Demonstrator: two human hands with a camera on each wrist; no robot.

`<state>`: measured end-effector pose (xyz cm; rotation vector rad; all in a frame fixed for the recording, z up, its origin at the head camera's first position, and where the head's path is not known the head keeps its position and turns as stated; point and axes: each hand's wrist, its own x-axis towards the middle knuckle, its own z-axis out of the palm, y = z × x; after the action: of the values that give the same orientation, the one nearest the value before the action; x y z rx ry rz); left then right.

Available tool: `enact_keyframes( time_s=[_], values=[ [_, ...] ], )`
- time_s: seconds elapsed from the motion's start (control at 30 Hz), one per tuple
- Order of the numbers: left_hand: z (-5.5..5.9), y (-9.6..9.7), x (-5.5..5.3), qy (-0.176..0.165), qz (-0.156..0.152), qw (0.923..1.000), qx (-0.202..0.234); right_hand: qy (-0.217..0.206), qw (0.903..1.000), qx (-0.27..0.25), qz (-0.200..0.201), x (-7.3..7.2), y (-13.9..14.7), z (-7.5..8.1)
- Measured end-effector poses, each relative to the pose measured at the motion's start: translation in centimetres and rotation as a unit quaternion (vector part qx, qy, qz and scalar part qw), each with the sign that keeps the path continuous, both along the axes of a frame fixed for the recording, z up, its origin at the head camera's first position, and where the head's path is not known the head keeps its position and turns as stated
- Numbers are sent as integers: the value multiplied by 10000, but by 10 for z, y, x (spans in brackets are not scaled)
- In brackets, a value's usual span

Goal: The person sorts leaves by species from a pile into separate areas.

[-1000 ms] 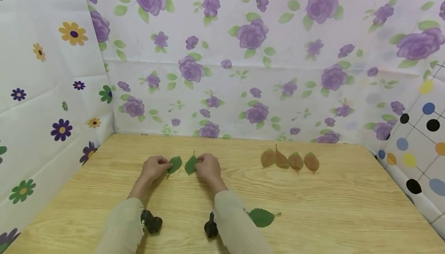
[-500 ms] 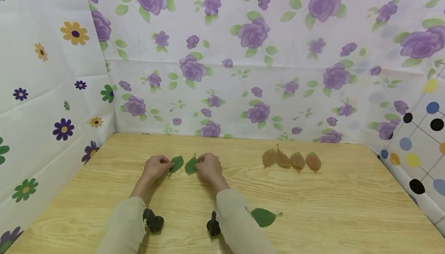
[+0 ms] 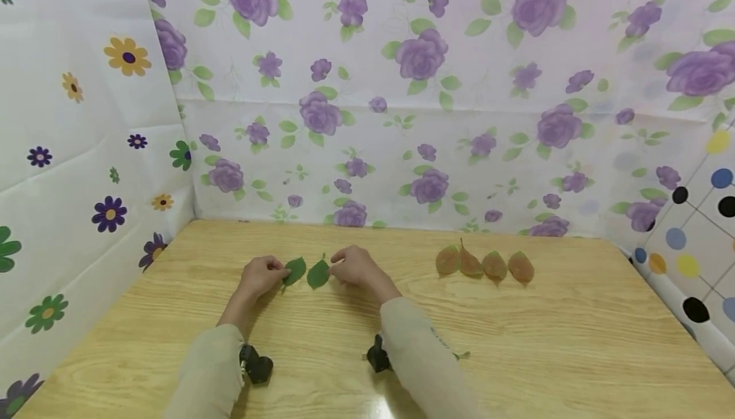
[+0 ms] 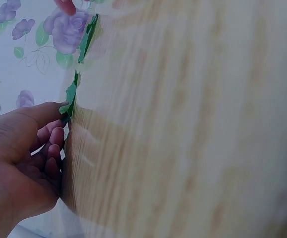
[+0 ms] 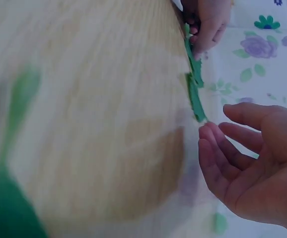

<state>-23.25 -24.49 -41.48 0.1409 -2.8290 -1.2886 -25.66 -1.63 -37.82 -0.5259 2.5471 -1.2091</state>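
My left hand (image 3: pixel 261 277) pinches the edge of a green serrated leaf (image 3: pixel 296 270) between thumb and fingers, low on the wooden table. In the left wrist view the thumb of that hand (image 4: pixel 22 153) lies over the leaf (image 4: pixel 71 96). A second green leaf (image 3: pixel 318 274) rests flat just to its right, with a small gap between them. Beside it my right hand (image 3: pixel 360 267) is off the leaf, thumb and fingers apart. The right wrist view shows this hand (image 5: pixel 255 158) holding nothing, its fingertips close to the second leaf (image 5: pixel 195 98).
Several reddish-brown leaves (image 3: pixel 483 264) lie in a row at the back right of the table (image 3: pixel 551 330). Another green leaf is mostly hidden under the right sleeve (image 3: pixel 422 342); its stem (image 3: pixel 462 355) shows. A floral cloth (image 3: pixel 390 138) hangs behind the table.
My right hand has let go of the second leaf and drawn slightly right, its fingers spreading. The right forearm has swung over the nearer green leaf. My left hand keeps its hold.
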Motion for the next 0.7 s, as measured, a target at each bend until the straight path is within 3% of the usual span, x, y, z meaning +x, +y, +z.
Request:
enact_keyframes(
  time_s=[0.13, 0.2, 0.47, 0.7],
  values=[
    [0, 0, 0, 1, 1, 10000, -21, 892, 9904, 916, 528, -2, 16, 17],
    [-1, 0, -1, -12, 20, 10000, -22, 1268, 9830, 1125, 711, -2, 25, 24],
    [-2, 1, -1, -64, 31, 10000, 9, 1912, 9737, 751, 988, 13, 69, 38],
    [-2, 0, -2, -60, 19, 10000, -49, 2396, 9571, 619, 1506, 45, 108, 27]
  ],
)
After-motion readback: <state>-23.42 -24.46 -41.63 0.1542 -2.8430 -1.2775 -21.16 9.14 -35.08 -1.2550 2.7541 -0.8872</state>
